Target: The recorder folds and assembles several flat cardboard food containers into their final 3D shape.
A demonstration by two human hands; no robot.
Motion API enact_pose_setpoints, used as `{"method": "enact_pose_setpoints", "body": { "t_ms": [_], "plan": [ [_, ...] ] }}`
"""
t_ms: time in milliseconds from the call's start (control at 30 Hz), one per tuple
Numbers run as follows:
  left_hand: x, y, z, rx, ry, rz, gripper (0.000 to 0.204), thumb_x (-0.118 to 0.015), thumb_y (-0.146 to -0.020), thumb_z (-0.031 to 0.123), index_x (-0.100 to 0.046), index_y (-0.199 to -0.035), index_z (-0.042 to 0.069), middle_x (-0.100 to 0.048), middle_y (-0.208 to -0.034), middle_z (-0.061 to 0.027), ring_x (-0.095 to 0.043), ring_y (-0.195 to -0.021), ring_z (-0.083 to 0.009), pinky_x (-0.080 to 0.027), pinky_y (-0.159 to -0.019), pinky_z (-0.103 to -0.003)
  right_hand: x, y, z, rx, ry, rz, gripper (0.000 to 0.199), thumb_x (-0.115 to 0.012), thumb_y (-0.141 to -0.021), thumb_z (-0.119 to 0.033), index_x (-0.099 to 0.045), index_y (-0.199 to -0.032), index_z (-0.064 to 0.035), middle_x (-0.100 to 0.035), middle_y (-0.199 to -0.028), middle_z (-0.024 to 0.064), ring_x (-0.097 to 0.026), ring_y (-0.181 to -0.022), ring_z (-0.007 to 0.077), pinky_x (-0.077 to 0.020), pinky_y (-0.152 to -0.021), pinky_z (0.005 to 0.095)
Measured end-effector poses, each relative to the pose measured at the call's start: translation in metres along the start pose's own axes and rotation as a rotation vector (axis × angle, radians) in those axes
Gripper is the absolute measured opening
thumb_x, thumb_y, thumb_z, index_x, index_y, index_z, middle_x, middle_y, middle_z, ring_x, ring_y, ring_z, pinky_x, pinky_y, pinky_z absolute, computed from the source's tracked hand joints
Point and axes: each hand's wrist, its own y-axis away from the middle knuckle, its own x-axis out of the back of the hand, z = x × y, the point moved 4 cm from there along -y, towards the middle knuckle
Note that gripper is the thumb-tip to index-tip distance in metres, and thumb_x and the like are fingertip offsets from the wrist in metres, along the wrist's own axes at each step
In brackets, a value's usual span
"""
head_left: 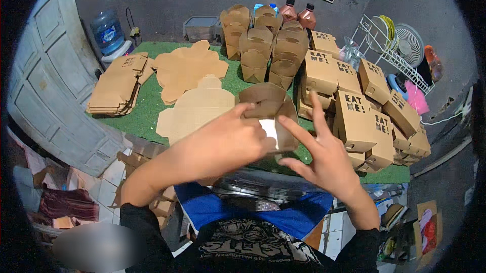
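My left hand [228, 141] grips a brown cardboard takeout box [268, 103] that is half folded, its flaps standing up over the green mat [147, 113]. My right hand [321, 154] touches the box's right side with fingers spread, index finger pressing near a white patch on its wall. Flat unfolded box blanks [195, 108] lie just behind the hands. A pile of more blanks [116, 85] sits at the left of the mat. Folded open-top boxes [263, 45] stand stacked at the back.
Closed brown printed boxes [364, 106] are heaped at the right. Two brown bottles [298, 14], a clear bin [201, 27], a blue water jug [107, 32], a wire dish rack [390, 50] and a small fan [410, 45] line the back. A grey door [50, 85] stands left.
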Motion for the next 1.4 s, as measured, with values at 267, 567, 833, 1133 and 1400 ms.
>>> {"method": "enact_pose_setpoints", "body": {
  "t_ms": [267, 567, 833, 1133, 1400],
  "plan": [
    [-0.014, -0.002, -0.021, 0.101, 0.093, 0.091, 0.018, -0.059, -0.078, 0.006, -0.060, -0.096, 0.007, -0.061, -0.093, -0.0088, -0.058, -0.106, -0.0232, -0.027, -0.109, -0.056, 0.002, -0.023, 0.005, 0.297, 0.410, -0.018, 0.034, -0.079, -0.064, -0.017, -0.067, -0.095, -0.0114, -0.033, -0.151, 0.0080, -0.027, -0.138, 0.0387, -0.0222, -0.110, 0.0564],
    [-0.015, 0.017, -0.033, 0.293, 0.387, 0.755, 0.083, -0.078, -0.072, 0.025, -0.033, -0.140, 0.008, -0.031, -0.144, -0.0209, -0.030, -0.136, -0.0384, -0.024, -0.111, -0.051, 0.010, -0.038, 0.009, 0.408, 0.366, 0.210, 0.033, -0.076, -0.060, -0.004, -0.069, -0.091, -0.0133, -0.070, -0.089, -0.0001, -0.061, -0.111, 0.0208, -0.0236, -0.105, 0.0550],
    [-0.051, 0.024, -0.063, 0.300, 0.788, 0.742, 0.123, -0.088, -0.060, 0.029, -0.006, -0.149, 0.007, -0.019, -0.150, -0.0208, -0.022, -0.140, -0.0371, -0.023, -0.115, -0.042, 0.018, -0.047, -0.012, 0.488, 0.211, 0.118, 0.032, -0.076, -0.062, -0.005, -0.072, -0.092, -0.0161, -0.072, -0.088, -0.0020, -0.066, -0.097, 0.0170, -0.0264, -0.103, 0.0488],
    [-0.052, 0.017, -0.107, 0.460, 0.650, 0.739, 0.090, -0.080, -0.071, 0.023, -0.029, -0.143, 0.007, -0.033, -0.147, -0.0170, -0.034, -0.136, -0.0301, -0.038, -0.104, -0.046, 0.102, -0.090, 0.016, 0.555, 0.413, 0.718, 0.024, -0.076, -0.075, -0.014, -0.068, -0.097, -0.0070, -0.070, -0.089, 0.0070, -0.066, -0.085, 0.0268, -0.0492, -0.080, 0.0396],
    [-0.082, -0.054, -0.222, 0.528, 0.216, 0.772, 0.054, -0.072, -0.076, 0.016, -0.051, -0.123, 0.001, -0.045, -0.133, -0.0210, -0.043, -0.125, -0.0378, -0.039, -0.103, -0.041, 0.155, -0.224, 0.072, 0.272, 0.106, 0.236, 0.034, -0.074, -0.077, -0.031, -0.069, -0.092, -0.0002, -0.069, -0.073, 0.0090, -0.063, -0.065, 0.0166, -0.0495, -0.063, 0.0323]
  ]
}}
